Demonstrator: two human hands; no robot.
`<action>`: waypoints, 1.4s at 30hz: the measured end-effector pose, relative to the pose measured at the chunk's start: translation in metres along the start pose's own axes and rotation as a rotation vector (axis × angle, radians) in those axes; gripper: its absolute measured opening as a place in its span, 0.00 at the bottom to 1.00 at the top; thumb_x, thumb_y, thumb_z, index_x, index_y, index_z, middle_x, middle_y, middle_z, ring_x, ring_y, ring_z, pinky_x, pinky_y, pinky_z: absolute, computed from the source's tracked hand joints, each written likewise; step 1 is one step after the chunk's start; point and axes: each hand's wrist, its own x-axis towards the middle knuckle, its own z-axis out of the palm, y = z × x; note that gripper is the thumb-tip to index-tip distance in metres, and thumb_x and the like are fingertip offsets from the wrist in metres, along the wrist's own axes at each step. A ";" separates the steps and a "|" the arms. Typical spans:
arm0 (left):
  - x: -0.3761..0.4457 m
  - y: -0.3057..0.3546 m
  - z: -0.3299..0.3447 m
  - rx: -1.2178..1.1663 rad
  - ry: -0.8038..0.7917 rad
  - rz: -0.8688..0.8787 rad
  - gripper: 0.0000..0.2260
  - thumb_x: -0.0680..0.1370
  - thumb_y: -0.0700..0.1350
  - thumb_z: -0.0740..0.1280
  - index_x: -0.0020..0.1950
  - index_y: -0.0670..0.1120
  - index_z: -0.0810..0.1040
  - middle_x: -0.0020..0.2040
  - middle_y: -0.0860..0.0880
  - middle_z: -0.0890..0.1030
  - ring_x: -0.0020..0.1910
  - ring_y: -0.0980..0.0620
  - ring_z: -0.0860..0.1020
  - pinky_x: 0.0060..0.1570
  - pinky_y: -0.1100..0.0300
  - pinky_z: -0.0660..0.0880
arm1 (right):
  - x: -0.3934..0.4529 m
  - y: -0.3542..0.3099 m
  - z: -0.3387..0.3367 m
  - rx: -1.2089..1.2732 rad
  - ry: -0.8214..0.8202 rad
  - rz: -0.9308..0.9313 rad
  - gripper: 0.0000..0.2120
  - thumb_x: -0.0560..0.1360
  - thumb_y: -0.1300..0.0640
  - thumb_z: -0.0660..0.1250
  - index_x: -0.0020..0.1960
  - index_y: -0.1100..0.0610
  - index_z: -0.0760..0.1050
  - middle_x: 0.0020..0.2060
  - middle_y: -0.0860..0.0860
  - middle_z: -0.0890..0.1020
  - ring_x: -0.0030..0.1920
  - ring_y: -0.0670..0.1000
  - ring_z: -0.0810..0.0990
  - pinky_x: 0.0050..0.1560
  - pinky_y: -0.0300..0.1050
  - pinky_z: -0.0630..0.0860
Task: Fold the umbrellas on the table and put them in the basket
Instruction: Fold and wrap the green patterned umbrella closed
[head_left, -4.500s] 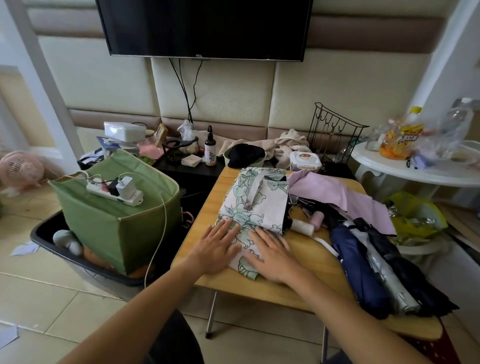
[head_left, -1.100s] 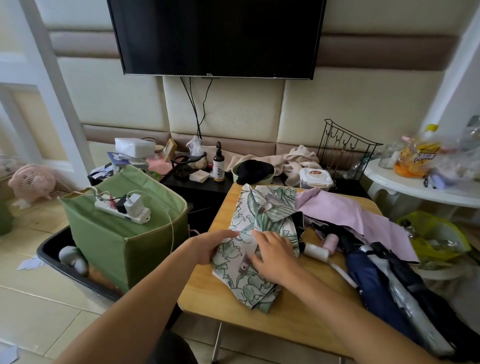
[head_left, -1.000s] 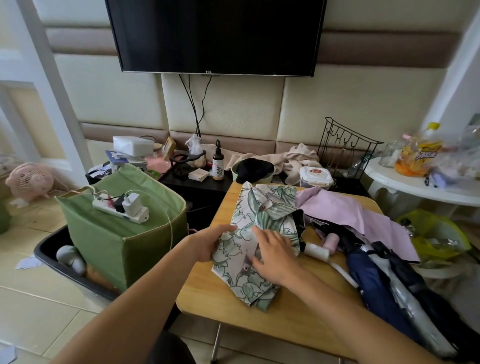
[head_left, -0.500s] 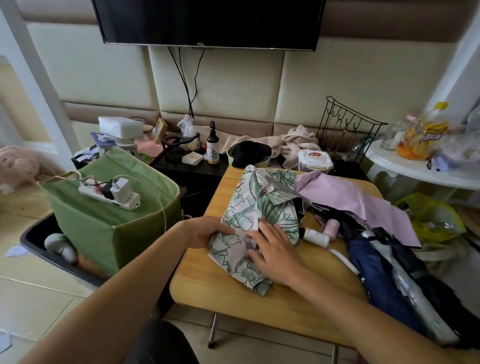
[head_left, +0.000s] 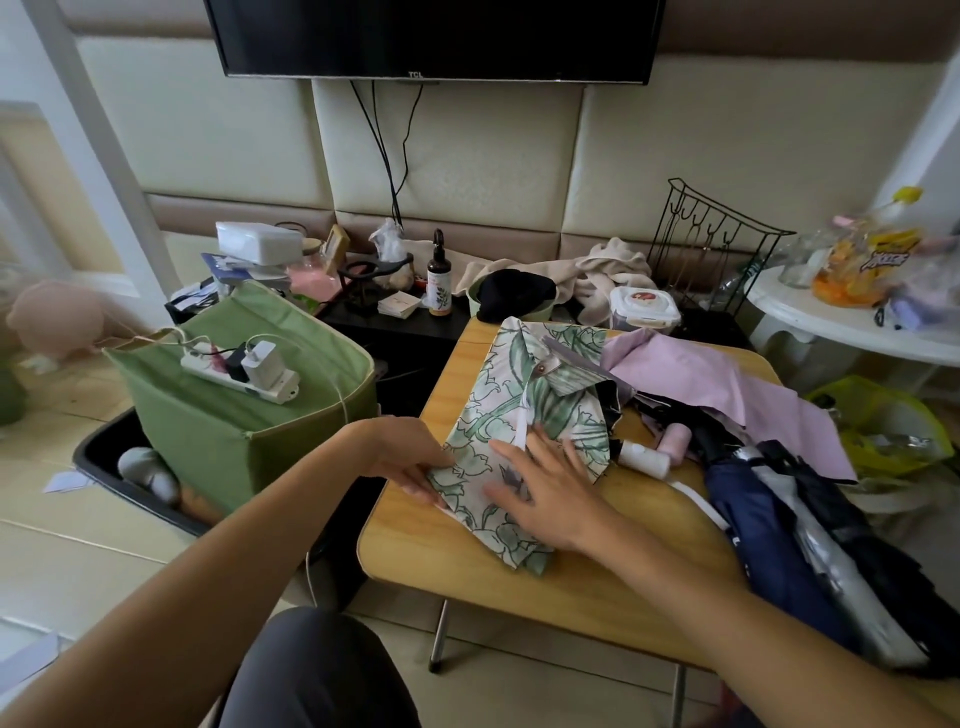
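Left hand (head_left: 402, 454) fingers (head_left: 422, 480) at left edge of leaf-print umbrella (head_left: 524, 431). Right hand (head_left: 545, 493) fingers (head_left: 545, 447) flat on top of it, just right of left fingers. Umbrella on table (head_left: 467, 556), stretching beyond fingers toward wall. Right of right fingers: two handles (head_left: 654, 452) side by side, then closed umbrellas (head_left: 800, 545); cloth (head_left: 727, 384) beyond those. Basket (head_left: 218, 431) on floor, left of left fingers; power strip (head_left: 239, 371) lies across its top.

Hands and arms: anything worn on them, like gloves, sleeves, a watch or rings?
Nothing shows. The left hand and right hand are bare, with no gloves, rings or watch visible. Both forearms are uncovered as far as the frame edge, with no sleeves in view. Dark grey trousers show below.
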 end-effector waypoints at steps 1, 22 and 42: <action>-0.001 -0.002 0.001 -0.004 0.039 0.005 0.17 0.84 0.47 0.66 0.61 0.32 0.78 0.49 0.36 0.86 0.50 0.41 0.86 0.56 0.51 0.82 | -0.004 -0.011 0.000 0.002 0.043 0.013 0.37 0.75 0.22 0.46 0.80 0.36 0.53 0.81 0.52 0.55 0.82 0.57 0.48 0.80 0.61 0.51; -0.024 -0.022 0.020 0.046 0.227 0.134 0.08 0.78 0.43 0.74 0.56 0.45 0.83 0.39 0.48 0.83 0.34 0.55 0.80 0.34 0.63 0.77 | -0.023 -0.026 0.020 0.027 -0.009 -0.035 0.32 0.74 0.28 0.64 0.70 0.45 0.65 0.64 0.47 0.67 0.67 0.54 0.69 0.65 0.53 0.72; -0.024 -0.029 0.027 0.025 0.426 0.303 0.11 0.75 0.40 0.76 0.56 0.43 0.80 0.45 0.44 0.83 0.37 0.54 0.80 0.33 0.64 0.74 | -0.027 -0.022 0.013 0.123 -0.054 -0.048 0.26 0.76 0.36 0.70 0.66 0.46 0.66 0.67 0.46 0.68 0.66 0.51 0.69 0.64 0.51 0.72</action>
